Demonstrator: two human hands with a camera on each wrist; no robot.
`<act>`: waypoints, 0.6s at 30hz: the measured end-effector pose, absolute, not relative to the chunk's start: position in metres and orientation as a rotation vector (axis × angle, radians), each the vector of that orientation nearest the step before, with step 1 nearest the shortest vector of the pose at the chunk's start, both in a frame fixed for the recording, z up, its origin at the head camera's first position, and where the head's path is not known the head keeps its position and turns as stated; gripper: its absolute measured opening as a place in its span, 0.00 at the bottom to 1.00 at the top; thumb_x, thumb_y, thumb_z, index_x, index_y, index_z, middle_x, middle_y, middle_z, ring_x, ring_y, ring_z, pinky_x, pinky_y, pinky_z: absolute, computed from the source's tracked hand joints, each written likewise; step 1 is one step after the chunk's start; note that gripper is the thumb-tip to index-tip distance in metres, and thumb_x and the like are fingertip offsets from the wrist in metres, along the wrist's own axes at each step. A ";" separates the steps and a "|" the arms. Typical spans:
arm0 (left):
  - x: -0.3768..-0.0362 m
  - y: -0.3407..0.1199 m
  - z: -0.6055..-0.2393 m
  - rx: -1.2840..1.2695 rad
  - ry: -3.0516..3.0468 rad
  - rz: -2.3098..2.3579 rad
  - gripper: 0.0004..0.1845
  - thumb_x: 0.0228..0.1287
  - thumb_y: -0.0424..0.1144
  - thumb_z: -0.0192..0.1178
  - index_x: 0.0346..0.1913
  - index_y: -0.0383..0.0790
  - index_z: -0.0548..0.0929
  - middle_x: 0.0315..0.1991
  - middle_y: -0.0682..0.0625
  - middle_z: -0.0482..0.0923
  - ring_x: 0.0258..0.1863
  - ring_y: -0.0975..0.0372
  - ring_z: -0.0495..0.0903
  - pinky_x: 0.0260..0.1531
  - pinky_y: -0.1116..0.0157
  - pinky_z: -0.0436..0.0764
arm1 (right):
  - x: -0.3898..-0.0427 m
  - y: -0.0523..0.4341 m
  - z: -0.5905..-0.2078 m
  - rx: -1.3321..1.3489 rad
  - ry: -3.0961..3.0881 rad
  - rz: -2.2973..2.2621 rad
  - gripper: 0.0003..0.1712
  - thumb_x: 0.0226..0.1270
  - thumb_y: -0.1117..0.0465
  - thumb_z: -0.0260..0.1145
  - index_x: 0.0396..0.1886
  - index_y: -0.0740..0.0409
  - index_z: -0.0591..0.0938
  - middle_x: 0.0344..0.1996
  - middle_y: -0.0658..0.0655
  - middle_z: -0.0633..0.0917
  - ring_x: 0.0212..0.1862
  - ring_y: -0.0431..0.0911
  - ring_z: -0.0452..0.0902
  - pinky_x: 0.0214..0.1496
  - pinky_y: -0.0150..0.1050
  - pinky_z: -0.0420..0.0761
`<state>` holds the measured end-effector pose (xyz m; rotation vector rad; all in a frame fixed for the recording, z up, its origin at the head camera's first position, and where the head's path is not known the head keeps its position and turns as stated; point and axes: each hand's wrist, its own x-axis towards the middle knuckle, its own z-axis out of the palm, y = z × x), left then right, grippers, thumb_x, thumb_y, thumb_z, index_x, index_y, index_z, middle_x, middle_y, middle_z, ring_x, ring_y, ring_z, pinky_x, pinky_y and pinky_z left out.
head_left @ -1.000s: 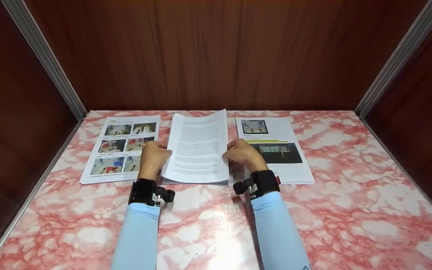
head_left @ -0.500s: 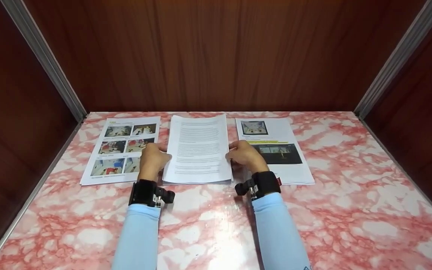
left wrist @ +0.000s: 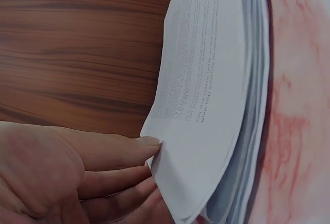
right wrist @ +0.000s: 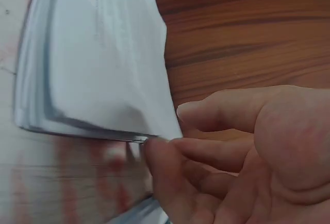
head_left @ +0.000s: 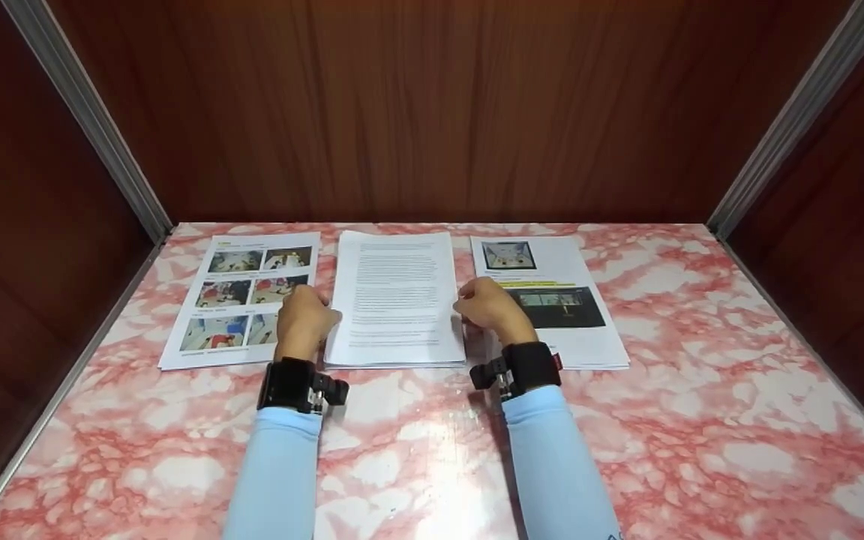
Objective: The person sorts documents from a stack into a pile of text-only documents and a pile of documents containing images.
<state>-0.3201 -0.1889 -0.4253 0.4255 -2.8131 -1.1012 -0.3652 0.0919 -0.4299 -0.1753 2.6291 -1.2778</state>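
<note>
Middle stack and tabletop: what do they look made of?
Middle stack: thin matte white printed paper, by its layered sheet edges in the wrist views. Tabletop: glossy pink-white marbled surface, probably laminate or polished stone; glare shows between the sleeves.

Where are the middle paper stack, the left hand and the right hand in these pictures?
middle paper stack point(head_left: 396, 300): head view, on the printed top sheet.
left hand point(head_left: 302, 319): head view, on the back of the hand at the stack's left edge.
right hand point(head_left: 488, 306): head view, on the back of the hand at the stack's right edge.
</note>
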 end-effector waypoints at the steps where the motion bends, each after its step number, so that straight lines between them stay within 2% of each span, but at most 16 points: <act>1: -0.320 -0.189 -0.425 0.422 -2.816 -1.100 0.11 0.52 0.34 0.62 0.38 0.30 0.83 0.38 0.37 0.82 0.35 0.46 0.79 0.39 0.51 0.77 | -0.365 0.092 -0.428 -0.177 2.644 -1.266 0.17 0.65 0.64 0.60 0.50 0.69 0.77 0.31 0.58 0.79 0.31 0.49 0.78 0.34 0.39 0.76; 5: -0.320 -0.188 -0.424 0.410 -2.834 -1.087 0.07 0.51 0.32 0.61 0.32 0.30 0.82 0.34 0.37 0.81 0.31 0.48 0.77 0.35 0.52 0.77 | -0.363 0.092 -0.423 -0.179 2.676 -1.216 0.18 0.66 0.58 0.61 0.49 0.67 0.79 0.34 0.58 0.78 0.36 0.51 0.75 0.40 0.42 0.74; 7: -0.322 -0.188 -0.425 0.404 -2.854 -1.064 0.06 0.51 0.32 0.61 0.30 0.31 0.82 0.33 0.38 0.81 0.31 0.48 0.77 0.34 0.52 0.77 | -0.362 0.091 -0.422 -0.185 2.665 -1.207 0.19 0.66 0.56 0.62 0.49 0.66 0.80 0.35 0.57 0.78 0.36 0.50 0.74 0.39 0.42 0.74; 9: -0.323 -0.188 -0.425 0.412 -2.875 -1.042 0.05 0.50 0.32 0.61 0.28 0.33 0.82 0.33 0.38 0.81 0.31 0.49 0.77 0.34 0.51 0.77 | -0.361 0.090 -0.422 -0.190 2.641 -1.206 0.18 0.66 0.55 0.63 0.47 0.66 0.81 0.29 0.54 0.76 0.30 0.47 0.72 0.35 0.41 0.73; 12: -0.325 -0.187 -0.427 0.430 -2.900 -1.009 0.04 0.50 0.33 0.62 0.27 0.34 0.80 0.34 0.38 0.80 0.32 0.49 0.76 0.33 0.50 0.77 | -0.361 0.088 -0.421 -0.222 2.612 -1.209 0.17 0.66 0.56 0.62 0.39 0.69 0.82 0.18 0.50 0.68 0.21 0.44 0.65 0.26 0.39 0.68; 14: -0.326 -0.185 -0.428 0.452 -2.909 -1.000 0.04 0.50 0.33 0.62 0.25 0.35 0.78 0.34 0.38 0.79 0.32 0.48 0.76 0.32 0.50 0.77 | -0.361 0.088 -0.421 -0.221 2.607 -1.207 0.17 0.66 0.56 0.62 0.35 0.69 0.81 0.15 0.48 0.64 0.18 0.43 0.63 0.24 0.39 0.66; 18: -0.327 -0.184 -0.429 0.455 -2.923 -0.989 0.06 0.51 0.32 0.62 0.23 0.37 0.74 0.33 0.39 0.77 0.31 0.49 0.75 0.29 0.51 0.76 | -0.361 0.089 -0.420 -0.185 2.606 -1.197 0.18 0.66 0.54 0.62 0.41 0.67 0.82 0.22 0.52 0.70 0.25 0.46 0.69 0.30 0.40 0.70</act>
